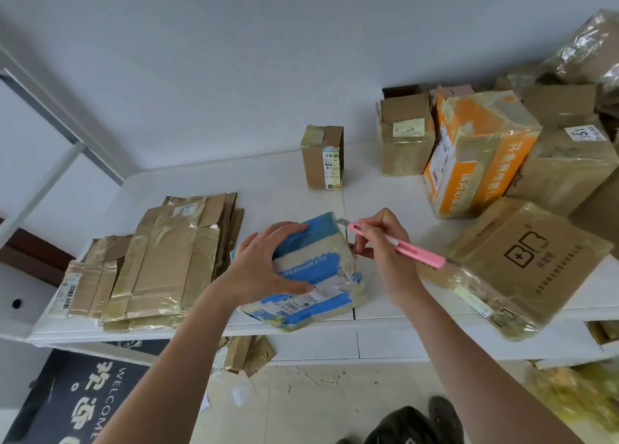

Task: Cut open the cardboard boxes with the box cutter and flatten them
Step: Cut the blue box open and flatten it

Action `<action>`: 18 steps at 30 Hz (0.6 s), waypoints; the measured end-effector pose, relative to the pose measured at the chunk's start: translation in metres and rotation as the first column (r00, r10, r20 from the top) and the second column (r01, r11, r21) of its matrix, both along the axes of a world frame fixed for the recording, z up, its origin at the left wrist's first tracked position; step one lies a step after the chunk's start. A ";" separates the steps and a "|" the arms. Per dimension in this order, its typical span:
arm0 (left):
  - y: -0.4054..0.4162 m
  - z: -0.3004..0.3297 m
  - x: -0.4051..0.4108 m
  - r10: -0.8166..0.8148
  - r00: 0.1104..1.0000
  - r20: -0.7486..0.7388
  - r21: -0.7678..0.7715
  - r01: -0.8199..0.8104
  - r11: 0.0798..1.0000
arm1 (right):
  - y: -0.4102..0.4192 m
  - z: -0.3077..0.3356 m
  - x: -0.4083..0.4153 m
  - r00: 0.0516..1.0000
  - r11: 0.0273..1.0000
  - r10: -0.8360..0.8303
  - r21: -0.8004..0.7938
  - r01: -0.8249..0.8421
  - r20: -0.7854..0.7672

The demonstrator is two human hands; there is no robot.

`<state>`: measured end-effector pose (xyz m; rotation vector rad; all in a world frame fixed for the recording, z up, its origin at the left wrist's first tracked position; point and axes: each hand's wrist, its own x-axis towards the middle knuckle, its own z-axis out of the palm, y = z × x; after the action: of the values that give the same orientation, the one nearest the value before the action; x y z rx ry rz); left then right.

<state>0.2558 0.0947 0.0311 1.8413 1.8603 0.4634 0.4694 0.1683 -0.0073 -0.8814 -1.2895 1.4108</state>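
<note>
Blue-and-white box (311,272) lies at frame centre near the table (268,189) front edge. Left hand (268,262) grips its top; right hand (378,246) pinches the pink box cutter (398,244), blade apparently at the upper corner. Slip risk: blade toward left fingers. Open room beyond; flattened stack (157,259) left.

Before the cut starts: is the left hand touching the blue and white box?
Touching. The head view shows the left hand pressed on top of the blue and white box, fingers wrapped over its far edge and thumb along its near side.
</note>
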 end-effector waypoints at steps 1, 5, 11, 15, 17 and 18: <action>0.000 -0.001 0.000 -0.003 1.000 -0.006 0.010 0.004 1.000 | 0.000 0.001 -0.001 1.000 1.000 0.004 0.009 -0.004 0.004; 0.000 -0.002 0.000 -0.010 1.000 0.000 0.023 0.010 1.000 | 0.001 0.002 -0.004 1.000 1.000 -0.006 0.016 0.006 0.011; -0.001 -0.001 0.000 -0.003 1.000 -0.007 0.015 0.003 1.000 | 0.003 0.000 -0.007 1.000 0.999 0.009 0.040 -0.010 0.022; -0.001 -0.001 0.000 -0.009 1.000 -0.010 0.009 0.009 1.000 | 0.005 0.001 -0.004 0.995 0.996 0.044 0.072 -0.050 0.088; -0.001 0.000 0.000 -0.002 1.000 -0.003 0.001 0.002 1.000 | 0.007 0.003 -0.002 0.991 0.995 0.062 0.069 -0.070 0.117; 0.000 0.000 0.000 0.006 1.000 -0.002 0.000 -0.006 1.000 | 0.007 0.004 0.000 0.990 0.994 0.072 0.074 -0.082 0.125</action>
<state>0.2558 0.0945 0.0311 1.8373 1.8673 0.4643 0.4694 0.1758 -0.0028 -0.8840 -1.4762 1.3723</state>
